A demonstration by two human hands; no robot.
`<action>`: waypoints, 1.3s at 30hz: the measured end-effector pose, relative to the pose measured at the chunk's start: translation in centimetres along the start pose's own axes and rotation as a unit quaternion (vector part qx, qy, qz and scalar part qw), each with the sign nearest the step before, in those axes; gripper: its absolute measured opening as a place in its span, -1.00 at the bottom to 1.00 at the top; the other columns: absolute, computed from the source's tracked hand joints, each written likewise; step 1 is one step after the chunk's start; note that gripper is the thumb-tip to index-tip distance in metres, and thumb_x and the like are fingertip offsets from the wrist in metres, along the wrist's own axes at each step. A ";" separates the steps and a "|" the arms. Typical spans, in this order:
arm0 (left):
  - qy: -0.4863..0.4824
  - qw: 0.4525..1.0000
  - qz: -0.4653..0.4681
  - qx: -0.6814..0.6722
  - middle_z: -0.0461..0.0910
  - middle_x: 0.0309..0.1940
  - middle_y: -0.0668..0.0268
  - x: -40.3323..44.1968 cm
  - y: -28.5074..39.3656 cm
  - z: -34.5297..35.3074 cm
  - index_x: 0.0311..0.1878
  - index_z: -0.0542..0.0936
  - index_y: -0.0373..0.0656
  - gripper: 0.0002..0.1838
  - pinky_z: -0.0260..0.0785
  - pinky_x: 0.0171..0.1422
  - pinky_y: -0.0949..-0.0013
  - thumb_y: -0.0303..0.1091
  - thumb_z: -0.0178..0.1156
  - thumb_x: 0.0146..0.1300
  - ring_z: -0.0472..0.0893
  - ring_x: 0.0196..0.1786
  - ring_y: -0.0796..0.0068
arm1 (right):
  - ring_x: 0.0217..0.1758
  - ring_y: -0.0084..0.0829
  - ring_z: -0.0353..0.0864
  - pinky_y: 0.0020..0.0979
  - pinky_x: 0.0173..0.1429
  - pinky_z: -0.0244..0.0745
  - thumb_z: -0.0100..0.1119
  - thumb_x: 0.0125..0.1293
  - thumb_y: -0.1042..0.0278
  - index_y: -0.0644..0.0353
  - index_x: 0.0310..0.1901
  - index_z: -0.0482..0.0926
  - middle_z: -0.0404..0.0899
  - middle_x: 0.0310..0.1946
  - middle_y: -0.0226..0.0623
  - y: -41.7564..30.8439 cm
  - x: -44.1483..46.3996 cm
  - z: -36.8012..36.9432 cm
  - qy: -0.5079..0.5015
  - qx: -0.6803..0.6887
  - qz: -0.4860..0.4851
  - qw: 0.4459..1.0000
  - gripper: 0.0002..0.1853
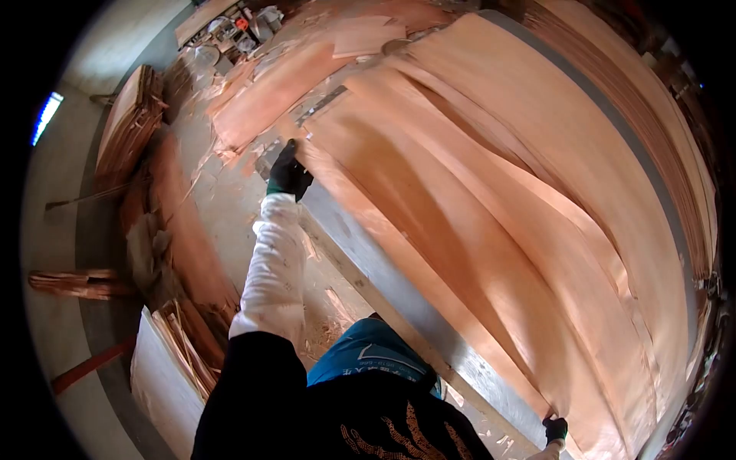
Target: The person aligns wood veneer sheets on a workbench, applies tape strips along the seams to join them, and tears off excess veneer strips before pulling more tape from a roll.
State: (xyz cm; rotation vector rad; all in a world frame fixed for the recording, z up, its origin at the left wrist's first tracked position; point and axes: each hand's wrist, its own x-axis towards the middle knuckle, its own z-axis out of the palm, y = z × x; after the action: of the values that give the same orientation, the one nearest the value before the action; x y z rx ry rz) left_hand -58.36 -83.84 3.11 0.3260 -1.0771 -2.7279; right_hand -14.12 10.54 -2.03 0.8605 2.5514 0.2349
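Note:
A large thin sheet of wood veneer (429, 207) lies rippled over other veneer sheets in front of me. My left hand (289, 173), in a dark glove, is closed on the near edge of the sheet by its far left corner. At the lower right, my right hand (556, 429), also gloved, grips the same edge close to the other end. Between my body and the sheet runs a grey metal table edge (368, 257). Part of each hand's fingers is hidden by the glove's angle and the sheet.
Stacked veneer (613, 100) stands beyond a grey strip (606, 100). Torn veneer pieces (276, 92) litter the floor at the upper left. More bundles (126, 126) and boards (165, 376) lean along the left wall. Tools and clutter (238, 31) sit at the top.

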 end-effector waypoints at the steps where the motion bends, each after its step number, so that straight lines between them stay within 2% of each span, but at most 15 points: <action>1: 0.092 0.995 0.023 0.035 0.64 -0.02 0.31 1.2 -0.1 -1.5 0.06 0.57 -0.02 -0.74 0.39 0.24 0.06 -0.24 0.16 0.34 0.57 0.10 0.28 | -0.44 0.04 0.65 -0.05 -0.39 0.48 0.15 0.17 0.15 0.36 -0.39 0.63 0.56 -0.63 0.05 0.0 0.1 0.5 -0.002 -0.013 0.009 1.000 -0.66; 5: 0.171 0.940 -0.017 0.294 0.67 -0.28 0.45 4.1 0.5 -1.1 -0.21 0.61 -0.01 -0.84 0.47 -0.04 0.26 -0.27 0.34 0.17 0.62 -0.16 0.43 | -0.42 0.01 0.65 -0.07 -0.38 0.49 0.15 0.16 0.17 0.36 -0.35 0.63 0.57 -0.60 0.04 -3.3 -1.6 -0.5 0.031 0.022 0.054 0.998 -0.67; 6: 0.142 0.862 0.053 0.483 0.67 -0.31 0.41 6.1 -0.2 -3.4 -0.21 0.62 -0.02 -0.86 0.46 -0.10 0.21 -0.30 0.31 0.16 0.62 -0.22 0.40 | -0.42 0.01 0.64 -0.08 -0.37 0.49 0.15 0.16 0.17 0.36 -0.34 0.63 0.57 -0.59 0.04 -4.4 -2.3 -1.0 0.039 0.029 0.062 0.997 -0.67; 9: 0.127 0.848 0.194 0.477 0.63 -0.49 0.34 9.1 -3.9 -10.0 -0.36 0.60 -0.06 -0.89 0.43 -0.32 0.25 -0.30 0.33 0.13 0.59 -0.40 0.33 | -0.41 -0.02 0.64 -0.09 -0.36 0.49 0.15 0.16 0.18 0.36 -0.32 0.62 0.57 -0.56 0.03 -7.8 -4.1 -2.2 0.057 0.045 0.077 0.994 -0.67; 11: 0.177 0.742 0.240 0.600 0.58 -0.51 0.27 9.2 -5.2 -10.8 -0.38 0.56 -0.11 -0.82 0.44 -0.38 0.29 -0.25 0.31 0.17 0.57 -0.44 0.26 | -0.40 -0.03 0.64 -0.10 -0.35 0.49 0.15 0.16 0.19 0.36 -0.30 0.62 0.58 -0.55 0.02 -9.0 -4.6 -2.3 0.065 0.054 0.079 0.993 -0.68; 14: 0.152 0.955 0.179 0.180 0.56 -0.39 0.14 9.5 -5.7 -12.1 -0.44 0.52 -0.14 -0.88 0.41 -0.42 0.17 -0.42 0.09 0.23 0.53 -0.39 0.02 | -0.39 -0.05 0.64 -0.12 -0.34 0.50 0.15 0.16 0.20 0.36 -0.27 0.61 0.58 -0.52 0.01 -10.8 -4.8 -2.5 0.077 0.063 0.080 0.992 -0.68; 17: 0.198 0.822 0.230 0.482 0.61 -0.34 0.12 9.1 -6.3 -11.7 -0.37 0.56 -0.16 -0.79 0.46 -0.25 0.13 -0.21 0.25 0.14 0.58 -0.32 0.00 | -0.38 -0.08 0.63 -0.13 -0.33 0.50 0.15 0.15 0.21 0.36 -0.25 0.60 0.58 -0.50 0.00 -12.2 -5.1 -2.6 0.082 0.073 0.080 0.991 -0.68; 19: 0.273 0.610 0.154 0.728 0.65 -0.34 0.20 5.1 -4.2 -3.2 -0.22 0.62 -0.14 -0.55 0.50 -0.10 0.22 -0.06 0.48 -0.09 0.62 -0.29 0.17 | -0.37 -0.09 0.63 -0.14 -0.32 0.50 0.15 0.15 0.22 0.36 -0.23 0.60 0.59 -0.48 0.00 -13.1 -5.2 -2.3 0.088 0.080 0.078 0.990 -0.67; 25: 0.292 0.452 0.057 0.841 0.54 0.16 0.06 5.9 -2.5 -2.3 0.21 0.52 -0.04 -0.19 0.31 0.35 0.20 0.18 0.44 -0.11 0.50 0.23 0.03 | -0.35 -0.13 0.62 -0.18 -0.30 0.51 0.15 0.14 0.24 0.36 -0.17 0.59 0.60 -0.43 -0.02 -15.8 -6.2 -2.8 0.097 0.104 0.077 0.987 -0.66; 28: 0.315 0.527 -0.036 0.789 0.35 0.35 0.02 5.3 -0.2 -0.3 0.37 0.36 -0.11 -0.01 0.20 0.46 0.24 0.29 0.38 -0.08 0.37 0.37 0.04 | -0.34 -0.16 0.62 -0.19 -0.29 0.51 0.15 0.14 0.25 0.36 -0.15 0.58 0.60 -0.41 -0.03 -17.3 -6.7 -3.1 0.097 0.111 0.078 0.986 -0.66; 30: 0.326 0.863 -0.026 0.386 0.39 0.20 -0.11 8.6 0.3 -5.4 0.28 0.34 -0.24 -0.30 0.31 0.33 0.00 -0.03 0.23 0.13 0.43 0.22 -0.12 | -0.33 -0.17 0.62 -0.20 -0.28 0.51 0.15 0.14 0.26 0.36 -0.13 0.58 0.60 -0.39 -0.04 -18.9 -7.4 -3.9 0.099 0.117 0.083 0.985 -0.65; 31: 0.296 0.945 -0.022 0.137 0.41 0.13 -0.18 10.5 0.7 -9.1 0.23 0.34 -0.31 -0.44 0.37 0.27 -0.11 -0.20 0.15 0.24 0.46 0.15 -0.19 | -0.33 -0.18 0.62 -0.21 -0.28 0.51 0.15 0.14 0.26 0.36 -0.12 0.58 0.60 -0.38 -0.04 -19.8 -7.7 -4.3 0.099 0.115 0.086 0.985 -0.65; 32: 0.246 0.961 -0.018 -0.121 0.43 0.05 -0.24 11.9 1.6 -11.6 0.19 0.33 -0.37 -0.58 0.43 0.20 -0.23 -0.36 0.08 0.35 0.50 0.08 -0.27 | -0.33 -0.19 0.62 -0.21 -0.27 0.51 0.15 0.14 0.26 0.36 -0.11 0.58 0.60 -0.37 -0.05 -20.5 -8.2 -4.6 0.099 0.118 0.089 0.984 -0.64; 38: 0.126 0.882 0.108 0.441 0.61 -0.22 0.03 19.9 11.8 -20.6 -0.03 0.54 -0.29 -0.71 0.56 -0.21 0.10 -0.27 0.12 0.34 0.66 -0.23 0.15 | -0.31 -0.23 0.61 -0.24 -0.25 0.52 0.15 0.13 0.29 0.36 -0.06 0.57 0.61 -0.33 -0.07 -28.1 -12.5 -8.4 0.104 0.115 0.132 0.979 -0.62; 39: 0.107 0.954 -0.001 0.280 0.64 -0.28 0.09 22.3 14.1 -20.6 -0.07 0.60 -0.27 -0.69 0.55 -0.42 0.25 -0.19 0.19 0.32 0.69 -0.31 0.25 | -0.30 -0.24 0.61 -0.25 -0.24 0.52 0.15 0.13 0.29 0.36 -0.05 0.56 0.61 -0.32 -0.07 -29.8 -13.6 -9.6 0.107 0.118 0.140 0.977 -0.61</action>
State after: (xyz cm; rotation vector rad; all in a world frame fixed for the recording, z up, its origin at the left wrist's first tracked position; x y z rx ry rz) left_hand -72.77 -113.03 -4.79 0.6826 -1.7573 -2.2627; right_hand -24.75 -21.61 2.56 1.3540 2.6868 0.1154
